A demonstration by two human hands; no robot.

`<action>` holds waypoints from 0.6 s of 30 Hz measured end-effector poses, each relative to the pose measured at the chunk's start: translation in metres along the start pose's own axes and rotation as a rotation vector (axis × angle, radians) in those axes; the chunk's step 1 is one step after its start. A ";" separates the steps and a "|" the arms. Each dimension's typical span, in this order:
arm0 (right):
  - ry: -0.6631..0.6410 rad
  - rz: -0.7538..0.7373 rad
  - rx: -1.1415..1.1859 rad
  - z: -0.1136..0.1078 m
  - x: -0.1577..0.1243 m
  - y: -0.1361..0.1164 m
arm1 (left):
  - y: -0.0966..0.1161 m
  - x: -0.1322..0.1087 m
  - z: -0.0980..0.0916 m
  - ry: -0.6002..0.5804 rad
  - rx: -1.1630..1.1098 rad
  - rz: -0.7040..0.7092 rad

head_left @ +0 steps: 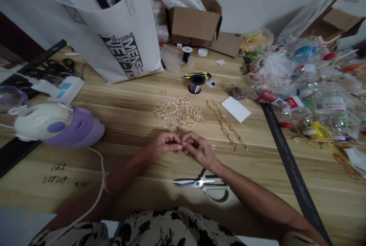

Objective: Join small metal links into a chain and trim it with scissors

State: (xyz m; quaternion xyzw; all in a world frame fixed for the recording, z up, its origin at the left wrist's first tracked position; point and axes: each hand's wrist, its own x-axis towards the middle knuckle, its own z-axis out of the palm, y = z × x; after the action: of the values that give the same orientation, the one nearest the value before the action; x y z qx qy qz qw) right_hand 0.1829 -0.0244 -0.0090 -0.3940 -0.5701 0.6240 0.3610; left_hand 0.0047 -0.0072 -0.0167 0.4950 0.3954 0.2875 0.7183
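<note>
My left hand (163, 145) and my right hand (197, 147) meet fingertip to fingertip just above the wooden table (137, 105). Both pinch a tiny piece that is too small to name. Just beyond them lies a heap of small gold and silver metal findings (177, 114). Two gold chains (225, 125) stretch out to the right of the heap. A small ring (212, 147) lies beside my right hand. White-handled scissors (206, 185) rest shut under my right forearm.
A purple and white appliance (57, 124) with a white cord sits at left. A large printed paper bag (120, 44) and a cardboard box (194, 23) stand behind. A wire spool (196, 84), a white card (235, 109) and a clutter of plastic bags (309, 74) fill the right.
</note>
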 end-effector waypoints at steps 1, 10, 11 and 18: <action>-0.004 0.013 0.017 0.000 0.000 0.000 | 0.000 0.000 0.000 0.005 0.002 -0.003; -0.004 0.064 0.123 -0.006 0.006 -0.006 | 0.005 0.000 -0.002 0.074 0.062 0.037; -0.001 0.064 0.106 -0.007 0.006 -0.008 | 0.006 -0.001 -0.002 0.083 0.067 0.045; -0.077 -0.080 -0.428 -0.019 0.001 -0.020 | 0.012 -0.002 -0.003 0.114 0.076 0.047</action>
State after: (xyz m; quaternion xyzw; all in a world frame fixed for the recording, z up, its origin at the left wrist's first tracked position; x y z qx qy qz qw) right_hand 0.1994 -0.0133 0.0104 -0.4145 -0.7183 0.4884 0.2715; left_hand 0.0013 -0.0034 -0.0057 0.5140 0.4347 0.3166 0.6683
